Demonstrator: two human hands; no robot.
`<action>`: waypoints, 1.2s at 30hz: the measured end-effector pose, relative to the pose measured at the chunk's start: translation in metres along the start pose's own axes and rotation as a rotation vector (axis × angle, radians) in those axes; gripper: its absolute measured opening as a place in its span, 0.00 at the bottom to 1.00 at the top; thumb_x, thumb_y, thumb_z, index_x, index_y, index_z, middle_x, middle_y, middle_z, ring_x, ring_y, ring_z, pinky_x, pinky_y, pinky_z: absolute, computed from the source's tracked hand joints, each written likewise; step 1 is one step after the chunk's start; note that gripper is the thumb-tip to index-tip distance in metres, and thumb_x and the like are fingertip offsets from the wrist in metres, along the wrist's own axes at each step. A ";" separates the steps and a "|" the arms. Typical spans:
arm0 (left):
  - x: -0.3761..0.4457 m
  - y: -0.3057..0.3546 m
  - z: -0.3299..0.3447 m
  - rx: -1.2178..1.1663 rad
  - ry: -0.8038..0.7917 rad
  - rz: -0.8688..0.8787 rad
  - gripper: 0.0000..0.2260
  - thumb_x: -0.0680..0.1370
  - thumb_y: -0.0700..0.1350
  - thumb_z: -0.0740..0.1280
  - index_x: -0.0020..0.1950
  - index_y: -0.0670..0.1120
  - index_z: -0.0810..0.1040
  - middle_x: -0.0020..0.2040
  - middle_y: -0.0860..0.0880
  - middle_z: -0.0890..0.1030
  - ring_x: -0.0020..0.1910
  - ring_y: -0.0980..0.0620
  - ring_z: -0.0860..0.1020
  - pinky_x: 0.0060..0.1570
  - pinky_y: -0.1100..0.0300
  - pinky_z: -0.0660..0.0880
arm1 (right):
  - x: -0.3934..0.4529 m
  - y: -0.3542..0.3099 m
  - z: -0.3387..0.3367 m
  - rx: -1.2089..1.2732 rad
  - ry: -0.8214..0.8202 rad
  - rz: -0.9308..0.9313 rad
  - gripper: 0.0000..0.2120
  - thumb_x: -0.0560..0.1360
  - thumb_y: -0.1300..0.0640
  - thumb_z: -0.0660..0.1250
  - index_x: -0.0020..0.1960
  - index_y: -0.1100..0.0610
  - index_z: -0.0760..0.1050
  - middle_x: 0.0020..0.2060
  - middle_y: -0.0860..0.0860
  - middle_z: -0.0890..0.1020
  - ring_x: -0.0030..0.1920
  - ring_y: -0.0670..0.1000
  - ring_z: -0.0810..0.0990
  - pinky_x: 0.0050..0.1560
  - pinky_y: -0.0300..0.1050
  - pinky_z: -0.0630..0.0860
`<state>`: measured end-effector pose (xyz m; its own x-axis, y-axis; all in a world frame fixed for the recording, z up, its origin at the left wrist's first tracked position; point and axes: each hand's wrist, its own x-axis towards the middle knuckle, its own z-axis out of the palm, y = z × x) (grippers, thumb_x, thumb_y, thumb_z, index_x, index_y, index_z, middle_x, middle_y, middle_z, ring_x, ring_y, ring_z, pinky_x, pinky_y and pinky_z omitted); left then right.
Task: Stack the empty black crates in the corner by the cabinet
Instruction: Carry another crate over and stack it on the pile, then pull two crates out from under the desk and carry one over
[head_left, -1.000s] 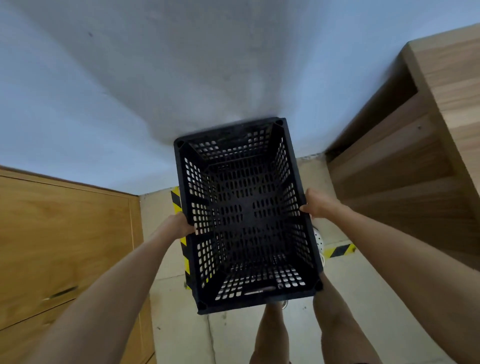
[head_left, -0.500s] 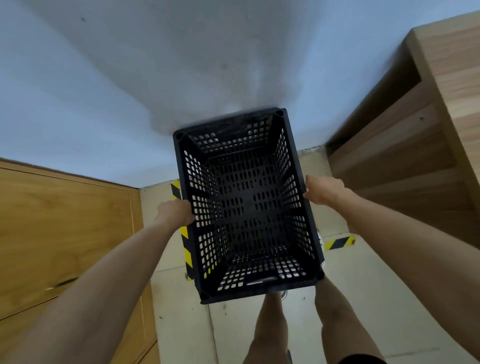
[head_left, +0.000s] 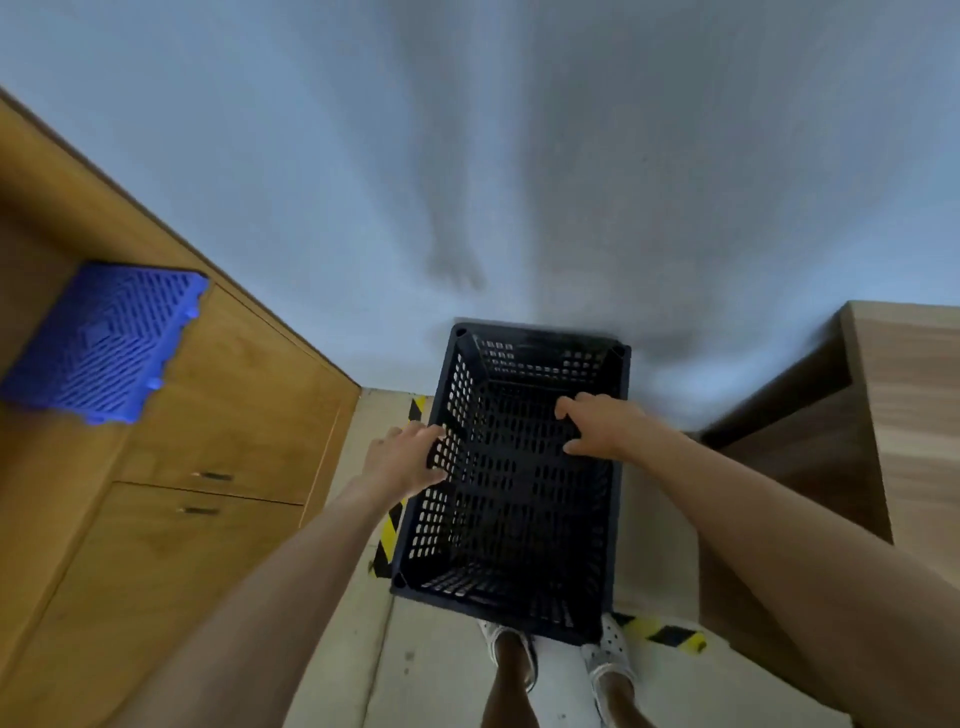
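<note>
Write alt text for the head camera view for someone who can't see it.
Seen from above, a person's left hand and right hand reach to the long rims of an empty black crate by a white wall, with their white shoes at its near end. A wooden cabinet on the left carries a blue crate; yellow-black floor tape edges the spot.

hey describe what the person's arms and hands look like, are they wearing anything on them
Both forearms are bare as far as the frame shows: no sleeves, gloves, watch or bracelets. No rings are visible on the left hand or the right hand, though the picture is somewhat blurred.
</note>
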<state>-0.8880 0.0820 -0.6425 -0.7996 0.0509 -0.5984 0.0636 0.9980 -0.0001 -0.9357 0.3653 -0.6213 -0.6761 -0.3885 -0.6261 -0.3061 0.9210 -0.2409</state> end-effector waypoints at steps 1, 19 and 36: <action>-0.014 0.002 0.000 -0.003 0.018 -0.021 0.30 0.76 0.58 0.68 0.75 0.57 0.62 0.75 0.50 0.66 0.71 0.45 0.68 0.67 0.45 0.69 | -0.005 -0.009 -0.005 -0.036 0.011 -0.037 0.24 0.77 0.46 0.65 0.69 0.51 0.63 0.64 0.54 0.70 0.60 0.58 0.73 0.48 0.50 0.74; -0.356 -0.048 0.094 -0.395 0.171 -0.717 0.31 0.79 0.56 0.65 0.78 0.52 0.58 0.77 0.49 0.62 0.74 0.45 0.64 0.69 0.46 0.66 | -0.091 -0.283 0.018 -0.607 -0.054 -0.770 0.21 0.77 0.48 0.64 0.68 0.51 0.66 0.63 0.52 0.72 0.62 0.55 0.72 0.56 0.51 0.72; -0.754 0.103 0.405 -0.794 0.172 -1.312 0.27 0.77 0.54 0.66 0.74 0.55 0.61 0.70 0.49 0.70 0.67 0.44 0.72 0.63 0.48 0.71 | -0.409 -0.498 0.341 -1.102 -0.296 -1.288 0.19 0.73 0.47 0.62 0.63 0.48 0.69 0.65 0.49 0.73 0.61 0.55 0.74 0.60 0.54 0.73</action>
<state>-0.0369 0.1308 -0.5159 -0.0978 -0.9013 -0.4220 -0.9946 0.1028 0.0109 -0.2777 0.0756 -0.4982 0.4535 -0.6694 -0.5884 -0.8759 -0.4569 -0.1552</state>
